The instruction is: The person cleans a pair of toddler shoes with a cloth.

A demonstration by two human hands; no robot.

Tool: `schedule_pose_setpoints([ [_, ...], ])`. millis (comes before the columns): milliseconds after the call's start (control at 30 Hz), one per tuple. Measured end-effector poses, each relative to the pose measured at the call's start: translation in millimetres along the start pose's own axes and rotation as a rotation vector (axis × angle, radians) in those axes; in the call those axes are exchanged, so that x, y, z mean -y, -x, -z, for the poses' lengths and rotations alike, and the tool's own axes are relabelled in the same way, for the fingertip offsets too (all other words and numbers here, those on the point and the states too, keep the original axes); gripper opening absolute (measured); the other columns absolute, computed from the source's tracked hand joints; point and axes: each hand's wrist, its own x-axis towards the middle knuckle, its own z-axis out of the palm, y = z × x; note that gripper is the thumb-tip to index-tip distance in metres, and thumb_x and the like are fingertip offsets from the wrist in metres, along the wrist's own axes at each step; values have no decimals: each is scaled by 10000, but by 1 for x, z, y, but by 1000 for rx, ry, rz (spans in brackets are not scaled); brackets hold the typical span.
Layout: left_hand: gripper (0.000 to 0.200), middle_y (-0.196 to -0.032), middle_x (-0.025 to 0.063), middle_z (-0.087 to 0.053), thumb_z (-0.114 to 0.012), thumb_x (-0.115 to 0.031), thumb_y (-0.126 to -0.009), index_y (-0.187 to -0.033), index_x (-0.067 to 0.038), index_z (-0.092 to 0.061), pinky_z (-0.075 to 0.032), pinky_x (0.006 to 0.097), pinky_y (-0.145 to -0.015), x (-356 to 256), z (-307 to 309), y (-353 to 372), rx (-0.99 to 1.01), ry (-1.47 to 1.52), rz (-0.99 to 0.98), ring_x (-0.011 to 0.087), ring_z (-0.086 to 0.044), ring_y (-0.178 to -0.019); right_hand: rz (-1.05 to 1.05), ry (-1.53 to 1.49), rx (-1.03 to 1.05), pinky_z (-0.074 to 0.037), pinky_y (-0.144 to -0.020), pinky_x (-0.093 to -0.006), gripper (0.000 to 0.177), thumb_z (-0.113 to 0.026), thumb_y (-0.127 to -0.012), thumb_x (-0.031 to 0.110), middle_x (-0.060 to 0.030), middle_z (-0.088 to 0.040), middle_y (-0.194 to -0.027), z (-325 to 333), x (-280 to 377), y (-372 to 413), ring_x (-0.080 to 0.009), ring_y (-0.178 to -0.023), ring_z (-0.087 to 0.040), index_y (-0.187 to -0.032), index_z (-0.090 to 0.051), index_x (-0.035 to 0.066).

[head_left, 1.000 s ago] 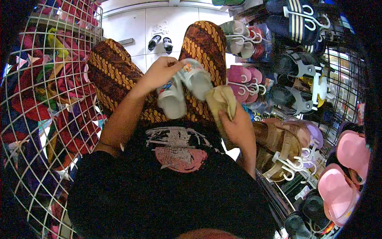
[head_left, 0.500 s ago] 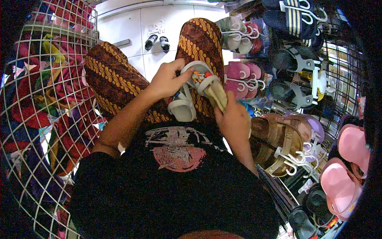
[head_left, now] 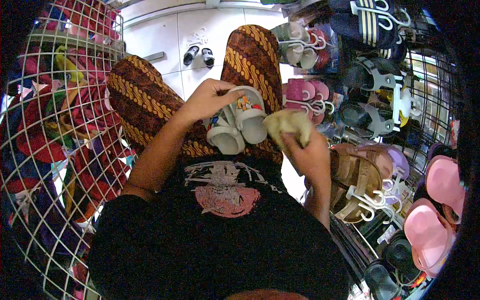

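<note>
Over my lap, my left hand (head_left: pixel 212 100) grips a pair of light grey sandals at the toe end. The right-hand sandal (head_left: pixel 252 127) has orange and red decorations under its front strap, and the other sandal (head_left: pixel 226 140) lies beside it with its heel strap toward me. My right hand (head_left: pixel 305 155) is closed on a crumpled pale yellow cloth (head_left: pixel 290 125), just right of the sandals' heel end. The cloth's edge is close to the nearer sandal's side.
A wire grid basket (head_left: pixel 60 150) full of colourful goods stands at my left. On my right hang many sandals, among them pink ones (head_left: pixel 427 230), brown ones (head_left: pixel 355 175) and maroon ones (head_left: pixel 300 92). Small dark sandals (head_left: pixel 199 56) lie on the white tiled floor (head_left: pixel 150 35).
My right hand and the cloth have moved right, off the inside of the sandal. The cloth is now bunched up beside it. The sandals have shifted slightly toward me.
</note>
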Motion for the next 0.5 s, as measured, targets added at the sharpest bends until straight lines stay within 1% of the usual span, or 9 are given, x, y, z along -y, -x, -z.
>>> schedule_pose_setpoints([
  [33,326,-873,83,-744,-689,-310,-905,-1060,-28,-736,-512,267,-723,7,-1,-2,65,-16,-33,76,-616,-764,-31,102,-74,-534,-802,-478,551,-667,-844,529,-176,-699,-1030,6,2,-3,-394,-918,-671,-1158,-622,78],
  [133,314,-863,88,-743,-674,-304,-909,-1062,-36,-735,-516,284,-716,-4,-11,-1,167,-110,-19,85,-621,-748,-121,368,-34,-533,-801,-479,563,-648,-837,569,-184,-698,-1004,12,11,-9,-396,-907,-671,-1144,-623,98],
  [167,317,-852,102,-740,-663,-323,-911,-1063,-54,-736,-520,297,-721,-9,-13,-2,169,-202,-45,106,-636,-736,-176,333,55,-531,-791,-496,538,-643,-835,577,-191,-695,-994,13,22,-11,-400,-909,-671,-1111,-625,115],
  [267,332,-845,113,-736,-666,-350,-903,-1062,-66,-737,-522,308,-727,-7,-17,-7,175,-293,-127,131,-650,-729,-243,589,55,-518,-832,-484,494,-647,-844,541,-192,-700,-975,2,48,-23,-410,-925,-663,-1134,-647,140],
  [300,338,-838,111,-735,-670,-351,-895,-1068,-69,-734,-524,313,-731,-4,-17,-7,179,-273,-54,137,-657,-733,-245,597,18,-518,-806,-506,490,-628,-848,567,-199,-692,-952,-3,47,-24,-413,-905,-663,-1092,-638,142],
  [400,321,-833,116,-731,-664,-329,-893,-1073,-73,-732,-525,320,-731,-2,-20,-7,142,-233,-72,143,-662,-735,-206,538,62,-522,-785,-519,478,-624,-854,564,-209,-686,-950,3,44,-18,-412,-898,-667,-1078,-626,141],
  [500,326,-827,129,-722,-651,-337,-904,-1072,-68,-729,-522,323,-727,-6,-18,-8,158,-289,-74,158,-666,-732,-251,642,77,-524,-771,-527,480,-625,-853,565,-214,-683,-933,0,60,-24,-413,-890,-670,-1061,-609,133],
])
